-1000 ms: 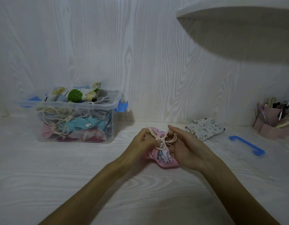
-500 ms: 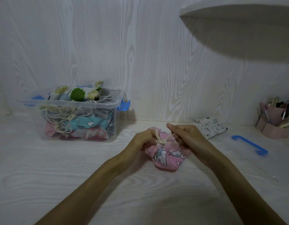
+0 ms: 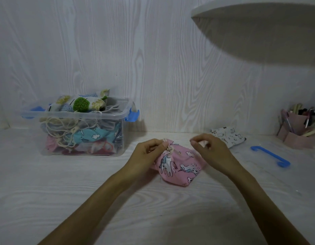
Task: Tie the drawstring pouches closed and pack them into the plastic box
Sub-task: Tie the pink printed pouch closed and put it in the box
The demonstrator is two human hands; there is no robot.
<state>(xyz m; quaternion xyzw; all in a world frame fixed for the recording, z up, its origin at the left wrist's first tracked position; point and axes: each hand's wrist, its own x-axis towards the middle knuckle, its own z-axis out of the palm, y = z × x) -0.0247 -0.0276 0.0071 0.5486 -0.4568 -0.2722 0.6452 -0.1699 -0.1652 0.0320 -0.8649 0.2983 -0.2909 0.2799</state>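
Pale wood-grain surface carries everything, w/ a matching wall panel behind. Clear plastic box, well off to the left of the fingers and back toward the wall, lid off, blue latches on both ends; it's packed near full w/ drawstring pouches: a leaf-print one heaped above the rim, grey, teal, pink and red ones below, cream cords tangled against the front wall. Pink unicorn-print pouch lies on the surface between the two hands, neck gathered, cream cord knotted at its top. White printed pouch lies flat just beyond the right fingers, partly hidden by them. Pink pen holder w/ pens sits far right by the wall. Blue handle-shaped piece lies right of the right hand, apart from it. Left hand: fingers curled, thumb and forefinger pinching the cord at the knot. Right hand: fingers loosely curled above the pouch, tips near each other; can't tell if they pinch a cord end.
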